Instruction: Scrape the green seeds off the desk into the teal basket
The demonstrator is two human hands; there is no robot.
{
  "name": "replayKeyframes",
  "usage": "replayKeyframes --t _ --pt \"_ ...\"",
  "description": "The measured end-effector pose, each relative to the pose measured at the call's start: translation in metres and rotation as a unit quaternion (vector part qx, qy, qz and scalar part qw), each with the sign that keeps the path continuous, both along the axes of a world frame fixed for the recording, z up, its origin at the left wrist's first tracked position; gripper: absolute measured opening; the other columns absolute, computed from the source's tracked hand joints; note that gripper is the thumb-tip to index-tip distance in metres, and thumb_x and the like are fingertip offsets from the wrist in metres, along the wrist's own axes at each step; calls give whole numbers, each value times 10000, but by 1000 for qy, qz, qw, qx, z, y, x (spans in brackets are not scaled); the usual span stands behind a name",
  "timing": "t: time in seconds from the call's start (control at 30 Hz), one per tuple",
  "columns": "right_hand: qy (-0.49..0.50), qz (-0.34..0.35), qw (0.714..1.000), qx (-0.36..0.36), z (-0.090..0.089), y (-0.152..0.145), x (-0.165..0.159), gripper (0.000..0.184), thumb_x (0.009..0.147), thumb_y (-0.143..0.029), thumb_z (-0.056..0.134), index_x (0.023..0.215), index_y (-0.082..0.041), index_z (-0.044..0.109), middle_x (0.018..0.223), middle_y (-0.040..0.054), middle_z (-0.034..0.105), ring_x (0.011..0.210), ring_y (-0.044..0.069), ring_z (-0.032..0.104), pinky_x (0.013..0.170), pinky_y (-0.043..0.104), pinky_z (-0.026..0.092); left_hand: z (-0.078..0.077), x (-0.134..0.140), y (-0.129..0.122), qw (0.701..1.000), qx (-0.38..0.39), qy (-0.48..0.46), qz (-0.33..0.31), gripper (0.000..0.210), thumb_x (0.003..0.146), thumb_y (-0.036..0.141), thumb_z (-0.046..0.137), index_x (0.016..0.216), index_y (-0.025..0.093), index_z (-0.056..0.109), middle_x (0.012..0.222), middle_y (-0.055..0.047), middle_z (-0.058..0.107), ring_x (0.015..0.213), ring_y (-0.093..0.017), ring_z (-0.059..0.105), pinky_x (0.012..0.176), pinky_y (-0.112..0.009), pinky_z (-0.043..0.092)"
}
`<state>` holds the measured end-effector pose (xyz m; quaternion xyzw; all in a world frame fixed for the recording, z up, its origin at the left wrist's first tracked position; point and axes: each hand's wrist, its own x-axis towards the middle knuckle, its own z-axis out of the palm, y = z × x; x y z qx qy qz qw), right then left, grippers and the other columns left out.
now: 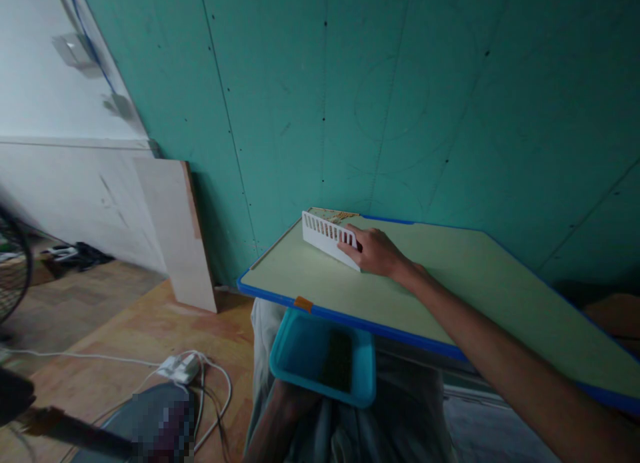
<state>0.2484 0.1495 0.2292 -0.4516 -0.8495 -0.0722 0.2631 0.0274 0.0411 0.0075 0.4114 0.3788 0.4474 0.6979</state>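
Panel [325, 244] on table [440, 253], apparently grains [344, 216] behind it, tub [301, 350] before table, wall [350, 116] behind.

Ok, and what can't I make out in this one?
All in the head view:
- Left hand: fingers hidden by the blue tub.
- Dark contents: too shadowed to identify.
- Brown bits: too small, partly behind the white slotted piece.
- Round wire cage: cut off by the left edge.

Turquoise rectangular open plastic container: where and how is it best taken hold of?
Probably the container is best held by its near rim, from the wearer's side, supported underneath. The pale green, blue-edged tabletop crowds its far rim; the open top suggests keeping it level. The left hand is at its near-left side.
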Motion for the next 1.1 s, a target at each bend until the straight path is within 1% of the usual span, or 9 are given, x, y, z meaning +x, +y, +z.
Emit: replayKeyframes --t 0.07,0.13,0.27,0.37,0.47,0.57,0.77,0.97,1.1 --pt "6 -20 1000 8 -1 1 1 326 1013 -389 535 1211 -170 673 914 97 778 737 224 676 650 311 423 2 4 4 969 -81 -225 -56 761 945 768 187 1211 359 771 1289 3 785 1158 -282 704 978 -480 588" --pt "11 -42 999 21 -1 2 2 314 1008 -405 540 1184 -187 681 921 90 780 748 226 678 656 314 427 4 4 4 927 -112 -348 -88 670 984 688 266 1163 326 802 1253 9 800 1162 -277 703 1016 -449 574" --pt "24 -75 995 53 -2 6 4 310 1006 -422 549 1146 -194 707 970 106 788 784 237 694 671 323 446 5 3 0 922 -126 -357 -83 725 1003 664 216 1216 264 782 1298 -19 780 1203 -265 687 1058 -424 554" --pt "47 -97 992 66 -3 8 6 357 1023 -421 537 1229 -183 703 1028 126 794 806 242 709 676 324 461 3 4 -1 926 -128 -349 -62 719 996 679 228 1205 267 780 1321 -22 770 1247 -263 665 1074 -423 545" --pt "51 -122 989 69 -4 9 7 395 1033 -421 528 1314 -187 677 1087 130 793 836 243 722 694 321 481 -1 3 0 930 -122 -339 -77 689 975 711 281 1196 299 787 1310 -2 777 1294 -278 636 1127 -438 507" --pt "26 -141 988 63 -4 9 6 392 1042 -425 516 1347 -224 659 1086 103 796 852 241 732 705 320 486 -4 1 2 923 -127 -345 -113 611 955 703 394 1194 305 792 1295 13 785 1356 -288 588 1195 -432 430" --pt "-4 -156 986 61 -6 10 5 357 1046 -452 512 1262 -218 675 1006 88 797 813 241 731 658 316 453 -3 1 1 915 -146 -368 -78 538 829 627 703 1209 256 788 1294 13 785 1409 -281 532 1241 -347 343" --pt "-19 -139 989 52 -7 10 6 327 1045 -456 509 1193 -221 682 1020 77 796 842 237 728 675 314 453 1 3 0 926 -118 -348 -88 544 920 676 533 1204 287 787 1294 20 786 1366 -288 575 1233 -386 365" --pt "-16 -132 989 57 -6 9 5 318 1041 -452 519 1186 -222 684 1024 80 794 862 244 729 693 319 463 3 2 1 926 -119 -344 -99 540 918 673 537 1189 282 792 1328 14 769 1369 -298 566 1214 -406 394"
